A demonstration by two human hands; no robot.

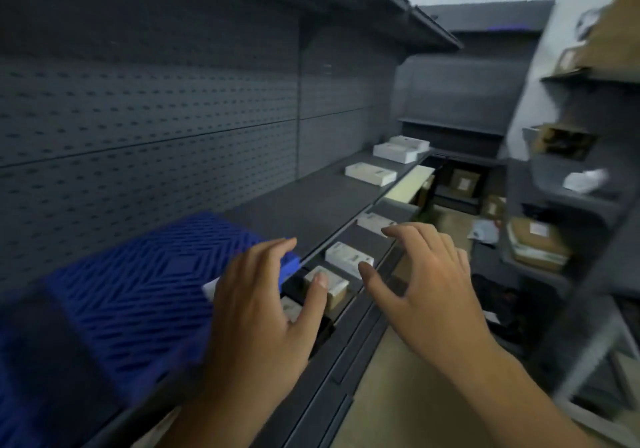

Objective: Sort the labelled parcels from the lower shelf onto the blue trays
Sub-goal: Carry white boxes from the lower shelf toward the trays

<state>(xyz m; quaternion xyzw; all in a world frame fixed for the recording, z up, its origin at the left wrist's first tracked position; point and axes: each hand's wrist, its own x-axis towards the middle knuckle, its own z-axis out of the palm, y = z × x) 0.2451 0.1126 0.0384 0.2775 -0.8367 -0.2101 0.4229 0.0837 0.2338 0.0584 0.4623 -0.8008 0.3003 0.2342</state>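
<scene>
The person reaches toward the lower shelf [346, 236] with both hands spread wide and holding nothing. The left hand [263, 305] hangs over the near right corner of the blue tray [138, 292], which sits on the upper shelf [311, 198]. Its thumb crosses in front of a small brown-sided parcel [334, 290]. The right hand [426, 285] hovers with fingers fanned above a white parcel [349, 259], and a further parcel [372, 222] lies just past its fingertips.

The step in hand looks like lifting a parcel off the lower shelf. It would go best if each hand settled on one parcel and gripped it across its short sides. The parcel should come out toward the aisle before it rises, so it clears the lip of the upper shelf. Keeping the label turned up would let it be read before a tray is chosen.

Much of the view is blurred. No label can be read, and whether the left fingertips touch the tray cannot be told. A white sliver by the left hand's far edge is unclear. The back of the lower shelf is hidden under the upper one, and only one tray shows, cut off at the left.
</scene>
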